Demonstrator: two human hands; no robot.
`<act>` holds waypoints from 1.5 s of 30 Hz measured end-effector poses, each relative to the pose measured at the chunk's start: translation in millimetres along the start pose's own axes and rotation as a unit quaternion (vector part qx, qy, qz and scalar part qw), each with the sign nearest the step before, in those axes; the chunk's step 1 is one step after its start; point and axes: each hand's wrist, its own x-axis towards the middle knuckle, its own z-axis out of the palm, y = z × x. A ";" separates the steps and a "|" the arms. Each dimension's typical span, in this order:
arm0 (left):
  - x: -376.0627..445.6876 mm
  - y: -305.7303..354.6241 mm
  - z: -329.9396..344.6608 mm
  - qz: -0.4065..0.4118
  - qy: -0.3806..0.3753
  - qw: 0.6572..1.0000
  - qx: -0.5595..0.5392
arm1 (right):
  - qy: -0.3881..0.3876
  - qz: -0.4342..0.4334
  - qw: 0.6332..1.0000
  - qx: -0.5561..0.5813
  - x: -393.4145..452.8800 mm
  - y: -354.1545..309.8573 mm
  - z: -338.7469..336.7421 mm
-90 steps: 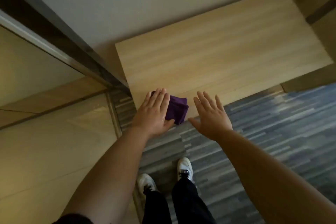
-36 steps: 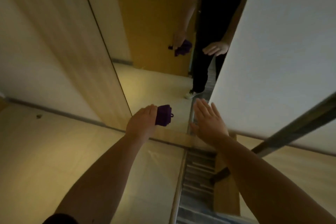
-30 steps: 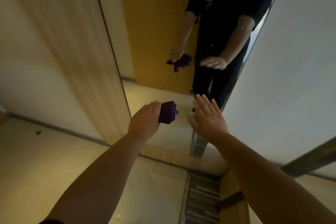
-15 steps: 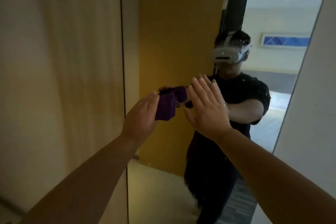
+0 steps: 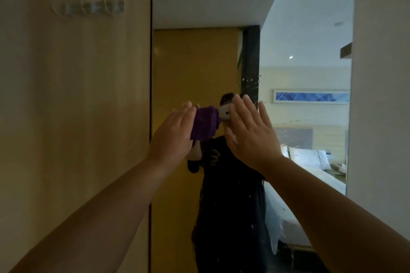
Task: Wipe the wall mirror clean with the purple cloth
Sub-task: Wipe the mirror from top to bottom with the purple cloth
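Note:
A tall wall mirror [image 5: 299, 73] fills the middle and right of the head view, set between wood panels. Water droplets speckle its glass near the centre and lower down. My left hand [image 5: 173, 133] is shut on the bunched purple cloth [image 5: 205, 123], held up at head height in front of the mirror's left part. My right hand [image 5: 250, 131] is raised beside it, palm toward the glass, fingers spread and holding nothing. The mirror reflects a person in dark clothes, partly hidden behind both hands.
A light wood wall panel [image 5: 73, 106] with a row of clear hooks [image 5: 88, 8] stands left of the mirror. A pale wall [image 5: 381, 95] borders the mirror's right edge. The reflection shows a bed and a yellow door.
My view has swung up from the wooden bench and floor to the mirror at head height. My left hand lifted the purple cloth from the bench; both hands rose toward the glass.

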 end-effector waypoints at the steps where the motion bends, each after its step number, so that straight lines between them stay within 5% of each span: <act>1: 3.3 -5.2 -2.7 0.007 -0.003 1.000 -0.005 | -0.003 0.004 1.000 -0.010 4.4 -1.8 0.4; 13: 29.3 -47.9 4.6 0.013 0.039 0.999 0.005 | -0.107 0.061 0.989 -0.081 14.0 11.3 24.9; 29: 191.1 -52.7 -60.6 0.089 0.158 0.958 0.222 | -0.034 0.051 0.996 -0.063 6.9 19.6 45.5; 34: 144.3 -50.9 8.3 0.051 0.081 0.989 0.110 | -0.007 0.042 0.997 -0.061 6.0 21.2 48.3; 45: 74.3 -49.5 52.0 0.093 0.079 0.986 0.117 | -0.015 0.054 0.996 -0.065 4.3 19.6 45.9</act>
